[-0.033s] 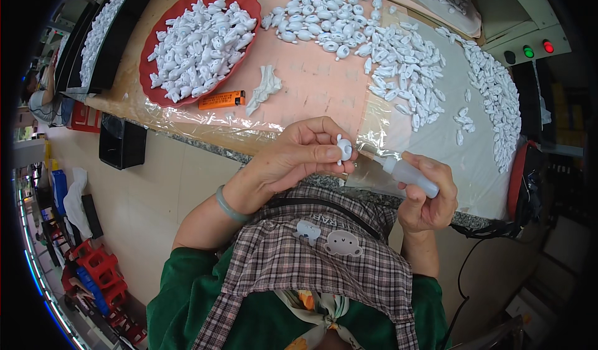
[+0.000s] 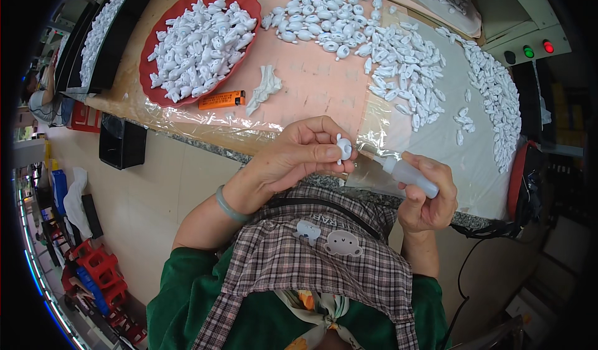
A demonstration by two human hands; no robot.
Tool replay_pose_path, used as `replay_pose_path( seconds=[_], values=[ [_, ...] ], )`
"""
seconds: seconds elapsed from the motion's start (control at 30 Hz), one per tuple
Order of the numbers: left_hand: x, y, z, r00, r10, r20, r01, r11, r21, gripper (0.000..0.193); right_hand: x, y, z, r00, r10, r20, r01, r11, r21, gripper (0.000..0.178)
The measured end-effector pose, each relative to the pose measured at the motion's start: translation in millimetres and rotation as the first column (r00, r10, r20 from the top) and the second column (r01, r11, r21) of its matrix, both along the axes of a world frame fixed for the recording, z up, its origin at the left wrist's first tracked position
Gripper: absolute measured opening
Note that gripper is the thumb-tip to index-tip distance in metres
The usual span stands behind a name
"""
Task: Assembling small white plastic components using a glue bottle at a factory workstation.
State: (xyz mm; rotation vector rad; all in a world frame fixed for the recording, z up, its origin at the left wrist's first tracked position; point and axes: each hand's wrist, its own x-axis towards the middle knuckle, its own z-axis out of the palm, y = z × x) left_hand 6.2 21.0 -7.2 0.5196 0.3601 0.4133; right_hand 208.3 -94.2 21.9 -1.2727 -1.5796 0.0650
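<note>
Between thumb and fingers, my left hand (image 2: 303,152) pinches a small white plastic figure part (image 2: 344,149), its hollow side turned to the right. My right hand (image 2: 431,191) is closed round a translucent squeeze bottle (image 2: 408,177). The bottle's thin nozzle points left toward the white part, a short way off it. Both hands are over the front edge of the worktable, above my checked apron. Whether anything has come out of the nozzle is too small to tell.
A red scalloped bowl (image 2: 147,69) heaped with white parts stands at the back left. Beside it lie an orange lighter-shaped box (image 2: 222,100) and a crumpled white cloth (image 2: 266,89). Loose white parts (image 2: 408,69) spread across the table's back and right. A machine with lit buttons (image 2: 528,51) stands at far right.
</note>
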Motion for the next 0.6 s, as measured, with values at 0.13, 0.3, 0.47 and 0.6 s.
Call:
replay_pose_path(
  seconds=[0.13,0.3,0.47,0.6],
  values=[
    [-0.7,-0.1,-1.3,0.999,0.027,-0.038,-0.026,0.999,0.022,0.020,-0.9,-0.6,0.5,1.000,-0.009,0.027,0.008,1.000,0.002,0.039],
    [-1.3,2.0,-3.7,0.999,0.050,-0.020,-0.049,0.997,0.051,0.020,-1.1,1.2,1.7,0.999,0.006,0.046,-0.007,1.000,0.022,0.038],
    [1.0,1.1,-1.3,0.997,0.056,-0.056,-0.052,0.996,0.068,0.020,0.5,2.4,-2.7,1.000,0.026,0.014,-0.026,0.999,-0.018,0.036],
    [-0.2,2.4,-3.7,0.997,0.063,-0.039,-0.061,0.996,0.060,0.020,3.7,10.1,-7.6,0.864,0.061,-0.499,-0.088,0.996,-0.031,0.035]
  ],
)
